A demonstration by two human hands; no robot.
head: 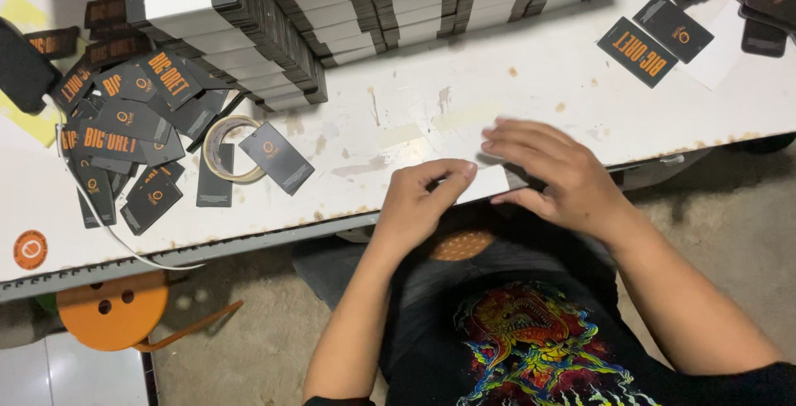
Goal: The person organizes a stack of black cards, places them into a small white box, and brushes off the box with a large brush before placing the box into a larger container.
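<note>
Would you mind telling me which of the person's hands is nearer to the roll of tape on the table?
The left hand. It is at the table's front edge, to the right of the roll of tape; the right hand lies farther right, beyond the left hand.

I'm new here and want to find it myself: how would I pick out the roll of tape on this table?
Start at the white table and look left of the person's left hand, toward the heap of dark tags. At the heap's right edge lies the tape roll, flat, with a single dark tag beside it. It is the only round, pale ring among flat dark rectangles.
</note>
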